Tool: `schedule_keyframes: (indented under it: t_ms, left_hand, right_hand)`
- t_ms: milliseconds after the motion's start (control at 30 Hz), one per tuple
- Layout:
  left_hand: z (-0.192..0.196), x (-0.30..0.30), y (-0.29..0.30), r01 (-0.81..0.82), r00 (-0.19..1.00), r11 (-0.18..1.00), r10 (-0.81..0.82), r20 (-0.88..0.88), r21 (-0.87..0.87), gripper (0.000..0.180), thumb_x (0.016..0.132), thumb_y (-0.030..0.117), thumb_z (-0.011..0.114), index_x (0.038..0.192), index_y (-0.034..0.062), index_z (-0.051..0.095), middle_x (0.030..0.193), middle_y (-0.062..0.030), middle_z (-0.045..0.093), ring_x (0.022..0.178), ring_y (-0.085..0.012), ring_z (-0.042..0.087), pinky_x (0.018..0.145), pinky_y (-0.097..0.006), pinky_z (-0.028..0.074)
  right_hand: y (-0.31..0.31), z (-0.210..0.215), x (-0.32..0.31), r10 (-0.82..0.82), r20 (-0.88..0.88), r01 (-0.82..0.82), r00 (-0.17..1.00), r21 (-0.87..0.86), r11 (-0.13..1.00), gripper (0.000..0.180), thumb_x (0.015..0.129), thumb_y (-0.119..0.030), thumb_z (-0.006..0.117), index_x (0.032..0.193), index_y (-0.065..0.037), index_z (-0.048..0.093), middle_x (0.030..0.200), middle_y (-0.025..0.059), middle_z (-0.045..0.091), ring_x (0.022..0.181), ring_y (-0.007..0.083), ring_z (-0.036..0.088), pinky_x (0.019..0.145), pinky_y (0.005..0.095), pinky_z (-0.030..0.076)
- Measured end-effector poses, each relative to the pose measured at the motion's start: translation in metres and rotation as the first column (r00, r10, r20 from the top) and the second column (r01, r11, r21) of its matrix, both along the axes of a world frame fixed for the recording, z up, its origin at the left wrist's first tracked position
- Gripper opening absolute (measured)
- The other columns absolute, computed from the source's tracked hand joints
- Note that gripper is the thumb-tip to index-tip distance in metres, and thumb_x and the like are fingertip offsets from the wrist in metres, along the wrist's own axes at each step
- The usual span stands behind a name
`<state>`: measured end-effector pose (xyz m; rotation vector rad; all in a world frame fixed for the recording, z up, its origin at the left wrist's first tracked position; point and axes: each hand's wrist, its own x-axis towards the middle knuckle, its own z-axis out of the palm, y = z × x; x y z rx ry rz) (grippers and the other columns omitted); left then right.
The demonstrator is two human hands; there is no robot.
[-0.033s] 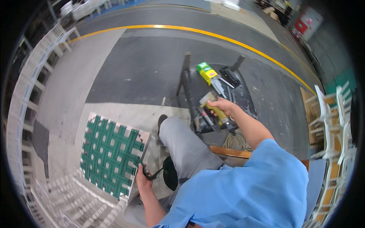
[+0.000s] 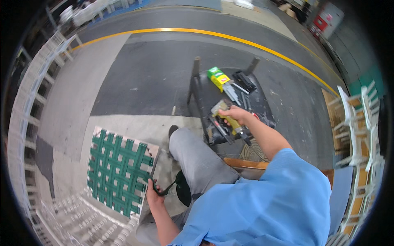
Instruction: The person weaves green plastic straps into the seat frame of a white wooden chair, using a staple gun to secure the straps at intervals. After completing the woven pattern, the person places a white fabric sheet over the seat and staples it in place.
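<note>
Yellow tool (image 2: 233, 123) barely shifted; green webbing (image 2: 119, 171) woven, square gaps, pale frame (image 2: 152, 150).

1. Moderate, even light; shadows are soft.
2. A pale glare brightens part of the yellow line (image 2: 193, 30).
3. Fisheye distortion bends straight edges; 4 corners fall black.
4. Distant background looks blurry.

The green webbing (image 2: 122, 164) looks clothlike and matt, the black seat (image 2: 207, 91) scuffed.
</note>
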<state>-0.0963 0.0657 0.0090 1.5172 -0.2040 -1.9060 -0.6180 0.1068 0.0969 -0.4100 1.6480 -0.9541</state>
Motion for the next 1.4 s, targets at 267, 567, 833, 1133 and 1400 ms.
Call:
schedule_keyframes:
  t_ms: [267,567,833,1133,1400]
  left_hand:
    - [0.014,0.025,-0.003,-0.125,0.992,0.974,0.118,-0.049,-0.189,0.026,0.102,0.025,0.067,0.117,0.0040,0.063,0.101,-0.0044,0.066,0.086,-0.0184,0.063,0.073,-0.034,0.052]
    - [0.046,0.042,-0.018,-0.009,0.993,0.962,-0.024,-0.116,-0.273,0.025,0.103,0.018,0.059,0.118,-0.0018,0.063,0.102,-0.0146,0.074,0.088,-0.0214,0.071,0.076,-0.037,0.059]
    - [0.056,0.065,-0.026,-0.099,0.995,0.948,0.095,-0.030,-0.304,0.021,0.102,0.015,0.058,0.114,-0.0018,0.062,0.100,-0.0134,0.072,0.086,-0.0224,0.072,0.066,-0.035,0.060]
    - [0.059,0.052,-0.044,-0.112,0.994,0.958,0.109,-0.028,-0.263,0.021,0.103,0.017,0.059,0.108,-0.0026,0.065,0.084,-0.0133,0.072,0.070,-0.0208,0.069,0.061,-0.032,0.058]
    - [0.060,0.052,-0.032,-0.063,0.998,0.957,0.069,0.008,-0.282,0.020,0.103,0.017,0.059,0.105,-0.0021,0.065,0.087,-0.0085,0.069,0.073,-0.0190,0.069,0.061,-0.032,0.057]
  right_hand:
    - [0.012,0.004,-0.004,0.284,-0.771,-0.053,0.570,0.311,0.949,0.042,0.091,-0.041,0.068,0.110,-0.004,0.074,0.108,0.0234,0.073,0.106,0.0397,0.069,0.093,0.0496,0.054]
    - [0.116,-0.014,-0.046,0.280,-0.857,0.106,0.432,0.357,0.928,0.077,0.080,-0.021,0.076,0.150,-0.005,0.048,0.133,0.0277,0.065,0.124,0.0396,0.063,0.105,0.0421,0.049]
    - [0.071,0.053,0.009,0.055,-0.811,-0.239,0.583,-0.107,0.965,0.063,0.086,-0.025,0.082,0.139,-0.003,0.056,0.116,0.0165,0.071,0.104,0.0199,0.067,0.093,0.0341,0.052]
    - [-0.135,0.043,0.249,0.320,-0.938,-0.991,-0.131,0.134,-0.013,0.051,0.079,-0.048,0.081,0.116,-0.016,0.067,0.105,0.0092,0.068,0.108,0.0291,0.064,0.094,0.0452,0.043]
    - [-0.189,-0.020,0.324,0.122,-0.908,-0.855,-0.400,0.322,-0.406,0.043,0.083,-0.042,0.075,0.120,-0.021,0.067,0.101,0.0071,0.066,0.098,0.0271,0.066,0.087,0.0426,0.042]
